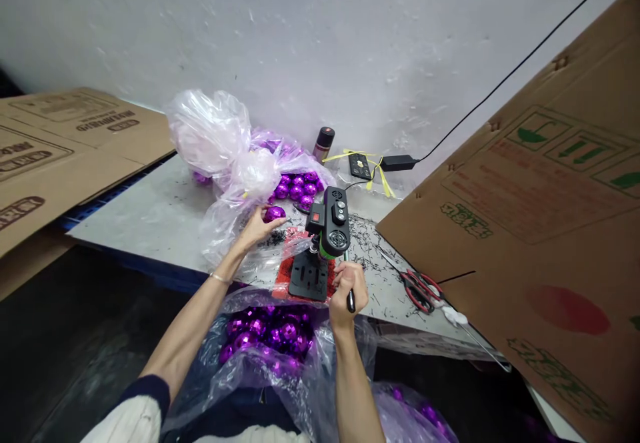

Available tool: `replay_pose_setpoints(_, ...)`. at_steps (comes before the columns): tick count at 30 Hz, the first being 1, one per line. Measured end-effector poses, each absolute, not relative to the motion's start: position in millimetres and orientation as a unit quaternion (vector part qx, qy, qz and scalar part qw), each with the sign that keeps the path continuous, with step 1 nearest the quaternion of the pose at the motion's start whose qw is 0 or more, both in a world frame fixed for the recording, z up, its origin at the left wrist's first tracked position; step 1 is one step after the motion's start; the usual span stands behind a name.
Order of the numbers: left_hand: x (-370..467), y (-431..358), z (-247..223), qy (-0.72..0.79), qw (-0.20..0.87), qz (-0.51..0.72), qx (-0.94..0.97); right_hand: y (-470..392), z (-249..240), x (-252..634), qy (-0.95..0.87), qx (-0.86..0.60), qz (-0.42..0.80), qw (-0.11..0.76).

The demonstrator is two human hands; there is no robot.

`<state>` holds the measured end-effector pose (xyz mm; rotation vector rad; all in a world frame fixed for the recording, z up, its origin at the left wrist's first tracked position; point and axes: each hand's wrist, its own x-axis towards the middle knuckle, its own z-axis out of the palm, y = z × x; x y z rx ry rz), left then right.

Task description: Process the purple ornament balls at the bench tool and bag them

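Near the middle of the table, my left hand (259,227) holds a shiny purple ball (275,214) between thumb and fingers. My right hand (349,291) is wrapped round a thin rod with a black tip (351,301), just below and right of a black machine (336,221). This machine stands on a black slotted base plate (309,279) over a red mat (283,277). Behind it, more purple balls (297,191) lie at the mouth of a clear plastic bag (210,133). An open clear bag of purple balls (273,336) is at the front edge, below the hands.
Red-handled scissors (420,289) lie on the right of the table (150,209), beside a large cardboard box (540,196). Flat cardboard (80,136) is at the left. A dark can (324,143) and a black adapter (399,163) are near the wall. Dark scraps litter the tabletop.
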<state>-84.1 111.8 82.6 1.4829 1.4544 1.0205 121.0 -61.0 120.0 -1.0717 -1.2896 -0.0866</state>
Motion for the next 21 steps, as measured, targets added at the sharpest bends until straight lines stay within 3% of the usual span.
replay_pose_setpoints(4, -81.1, 54.8, 73.5, 0.438, 0.591, 0.482, 0.477, -61.1, 122.4, 118.9, -0.559, -0.481, -0.038, 0.674)
replay_pose_setpoints(9, -60.5, 8.7, 58.4, 0.355, 0.705, 0.46, 0.407, -60.6, 136.7, 115.7, -0.545, -0.487, -0.027, 0.682)
replay_pose_setpoints(15, -38.2, 0.3, 39.2, 0.407, 0.689, 0.459, 0.385, -57.7, 161.3, 117.9, -0.537, -0.517, 0.0, 0.667)
replay_pose_setpoints(21, -30.2, -3.6, 31.6, 0.399, 0.605, 0.464, 0.509, -56.8, 166.4, 120.4, -0.548, -0.52, -0.009, 0.655)
